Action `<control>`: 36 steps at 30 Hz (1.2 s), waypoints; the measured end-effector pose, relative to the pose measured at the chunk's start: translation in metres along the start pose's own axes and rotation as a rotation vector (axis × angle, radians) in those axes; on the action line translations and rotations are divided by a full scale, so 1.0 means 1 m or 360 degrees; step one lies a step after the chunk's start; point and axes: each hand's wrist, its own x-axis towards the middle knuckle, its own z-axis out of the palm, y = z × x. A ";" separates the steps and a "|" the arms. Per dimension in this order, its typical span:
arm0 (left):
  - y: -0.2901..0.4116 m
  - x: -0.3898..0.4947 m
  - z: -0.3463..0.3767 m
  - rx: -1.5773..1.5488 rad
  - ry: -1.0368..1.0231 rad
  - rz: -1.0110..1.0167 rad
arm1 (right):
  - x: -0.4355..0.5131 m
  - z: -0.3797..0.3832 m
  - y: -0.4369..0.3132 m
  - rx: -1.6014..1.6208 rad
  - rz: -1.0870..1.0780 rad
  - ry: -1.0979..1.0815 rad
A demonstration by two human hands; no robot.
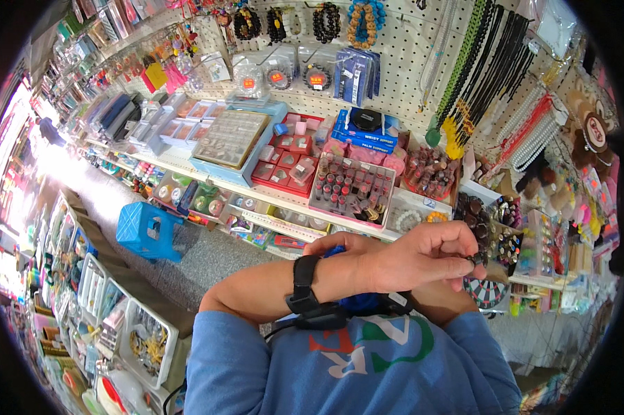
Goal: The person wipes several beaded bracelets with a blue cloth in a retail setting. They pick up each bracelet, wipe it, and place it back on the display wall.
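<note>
My arms cross in front of my body. My left hand (421, 254) reaches over to the right and pinches a small dark object (477, 259) between thumb and fingers; its kind is unclear. A black strap (304, 280) goes round my left wrist. Beneath that forearm, my right hand (338, 240) points to the left, mostly hidden. Its curled fingers rest around a bright blue thing (335, 251), of which only a bit shows. Just past the hands are a clear tray of lipsticks (351, 189) and beaded bracelets (408, 220) on the shelf.
A white shelf (224, 184) of small boxed goods runs before me under a pegboard (405, 62) hung with bracelets and necklaces. A blue plastic stool (148, 231) stands in the aisle at left. White baskets of goods (159, 371) line the lower left. A dartboard (486, 293) is at right.
</note>
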 end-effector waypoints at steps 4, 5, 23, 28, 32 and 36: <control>0.000 -0.004 -0.008 0.0058 0.0122 0.0040 | 0.005 0.005 0.006 -0.0032 0.0001 0.0014; 0.001 -0.003 -0.015 0.0095 0.0178 0.0035 | 0.008 0.007 0.006 -0.0045 -0.0010 0.0039; 0.206 -0.078 -0.184 0.1511 0.1312 -0.0108 | -0.022 0.032 -0.014 -0.0120 0.0058 0.0336; 0.248 -0.067 -0.138 0.1532 0.0968 0.0176 | -0.036 0.041 -0.011 0.0170 0.0132 0.0173; 0.294 -0.054 -0.085 0.1694 0.0734 0.0415 | -0.039 0.042 -0.007 0.0144 0.0140 0.0109; 0.323 -0.044 -0.038 0.1306 0.0762 0.0753 | -0.047 0.041 -0.005 -0.0266 0.0218 0.0165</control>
